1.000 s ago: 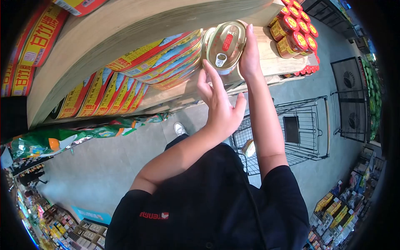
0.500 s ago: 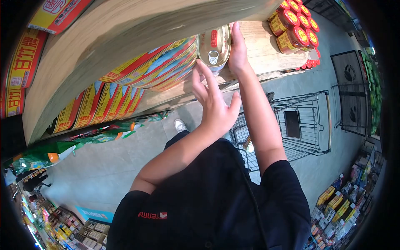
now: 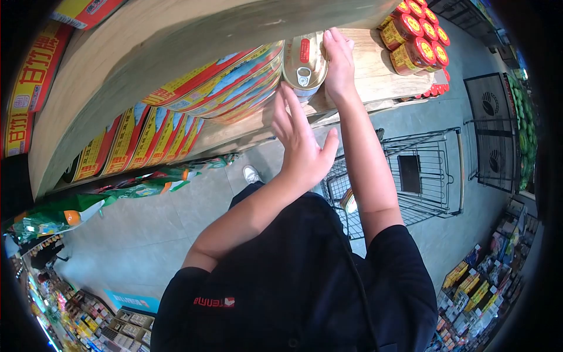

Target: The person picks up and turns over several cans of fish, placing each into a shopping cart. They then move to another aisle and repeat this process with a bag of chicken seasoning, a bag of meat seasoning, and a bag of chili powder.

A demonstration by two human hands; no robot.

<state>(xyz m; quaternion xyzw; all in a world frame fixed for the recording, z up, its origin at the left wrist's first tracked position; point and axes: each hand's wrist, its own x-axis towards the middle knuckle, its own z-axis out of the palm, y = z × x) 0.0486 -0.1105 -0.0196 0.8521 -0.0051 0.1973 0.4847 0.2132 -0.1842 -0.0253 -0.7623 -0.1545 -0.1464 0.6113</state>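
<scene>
Hands apart: the left hand [image 3: 302, 146] hangs open, fingers spread, just under one oval gold tin with a pull-tab and red label [image 3: 303, 58]. The right hand [image 3: 338, 64] is clamped on that tin's edge, standing it on the pale wooden shelf [image 3: 381, 76]. Left of it lies one stack of flat red-and-yellow tins [image 3: 234, 88]; to the right stand at least six red-lidded jars [image 3: 417, 56]. Below, one wire trolley [image 3: 410, 176] holds one round tin [image 3: 350, 202].

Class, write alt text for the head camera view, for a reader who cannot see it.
A person's right hand holds an oval tin on edge against stacked flat tins on a wooden shelf; the open left hand hovers just below.
</scene>
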